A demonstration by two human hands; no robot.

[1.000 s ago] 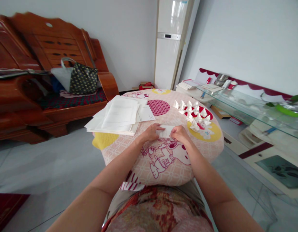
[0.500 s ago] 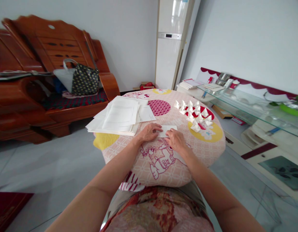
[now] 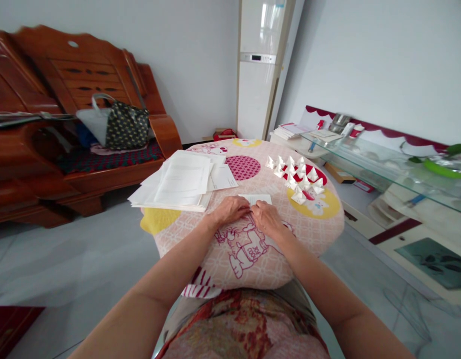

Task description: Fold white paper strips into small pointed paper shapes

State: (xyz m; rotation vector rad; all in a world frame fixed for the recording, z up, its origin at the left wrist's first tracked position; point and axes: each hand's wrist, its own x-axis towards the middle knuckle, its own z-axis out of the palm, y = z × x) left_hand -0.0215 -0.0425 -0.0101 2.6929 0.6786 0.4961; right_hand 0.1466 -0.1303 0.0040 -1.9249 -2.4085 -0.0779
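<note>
A small white piece of paper [image 3: 261, 198] lies on the cloth-covered round table, partly hidden by my fingers. My left hand [image 3: 231, 209] is at its left near corner with fingers curled and pressed together on the edge. My right hand [image 3: 267, 217] pinches the near edge close beside it, and the fingertips of both hands almost meet. To the right stand several white folded paper pieces with pointed tips [image 3: 298, 196], set out in rows. A stack of white paper sheets [image 3: 178, 179] lies to the left of my hands.
The patterned tablecloth [image 3: 249, 271] hangs over the table's near edge, just in front of my lap. A wooden bench [image 3: 92, 75] with bags [image 3: 127, 124] on it stands left. To the right runs a glass-topped cabinet [image 3: 383, 169]; a tall white air conditioner [image 3: 256, 89] stands behind.
My hands have drawn closer together. My right hand has moved from the paper's right part to its near edge. The view has shifted slightly.
</note>
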